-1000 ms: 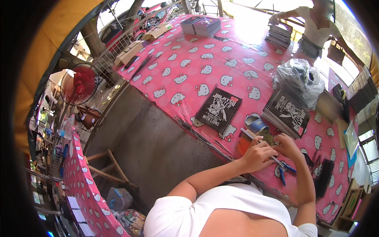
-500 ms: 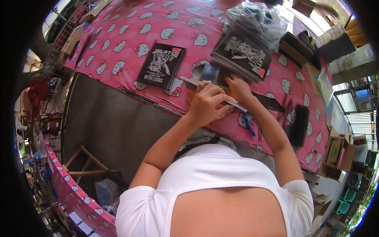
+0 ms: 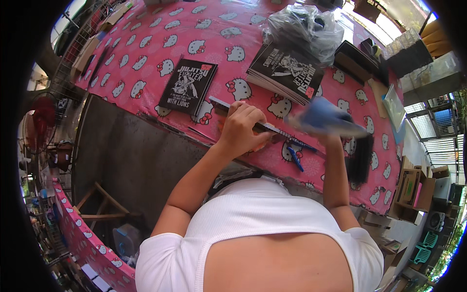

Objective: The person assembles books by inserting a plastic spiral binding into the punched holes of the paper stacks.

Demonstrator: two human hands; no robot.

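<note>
White-sleeved and bent over a pink-covered table, with both hands close to its near edge. Clasped firmly in the left hand, under bent fingers: a long, thin strip, pale at one end and darker toward the other, too narrow to identify further. Held with its long axis roughly parallel to the table's near edge, pale end pointing left toward a lone black notebook, dark end pointing right, with a dark coil running out just beyond a blue tool. Grasped in the right hand, nearer the table's right edge, with fingers hidden from sight: a blue object, blurred beyond recognition, stretched left to right. Lying farther from the near edge, a stack of black notebooks, just beside a clear plastic bag. Set toward the near right corner, a black bristly bundle.
</note>
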